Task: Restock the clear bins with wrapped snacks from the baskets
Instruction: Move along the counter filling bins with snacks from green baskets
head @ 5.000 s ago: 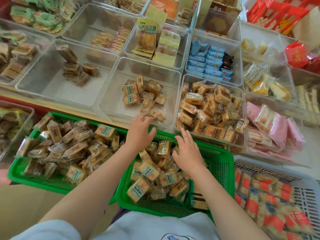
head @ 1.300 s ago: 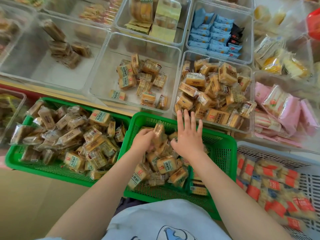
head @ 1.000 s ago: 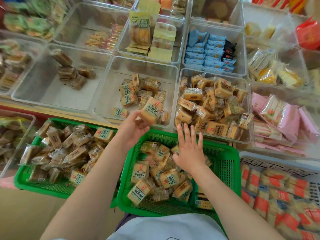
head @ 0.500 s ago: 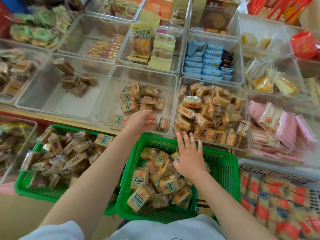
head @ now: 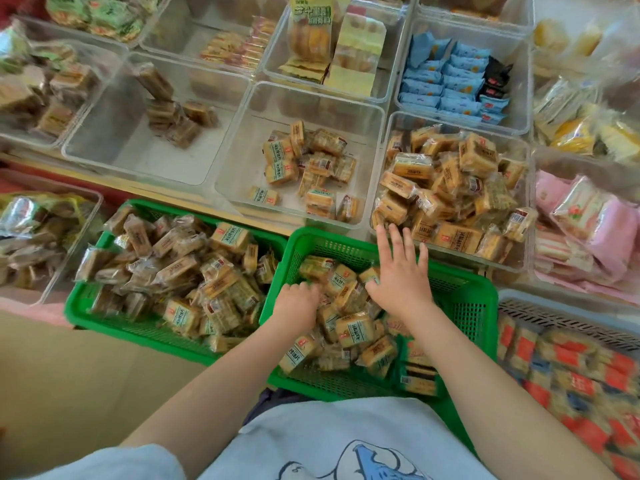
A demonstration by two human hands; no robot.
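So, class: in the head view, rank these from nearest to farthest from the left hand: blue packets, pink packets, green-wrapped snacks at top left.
From the left hand:
1. Blue packets, upper right bin.
2. Pink packets, far right.
3. Green-wrapped snacks, top-left corner.

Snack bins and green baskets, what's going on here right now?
A person is restocking. Their left hand reaches down into the wrapped snacks in the middle green basket, fingers curled among them. The right hand hovers flat and open over the same basket. The clear bin just beyond holds only a small pile.
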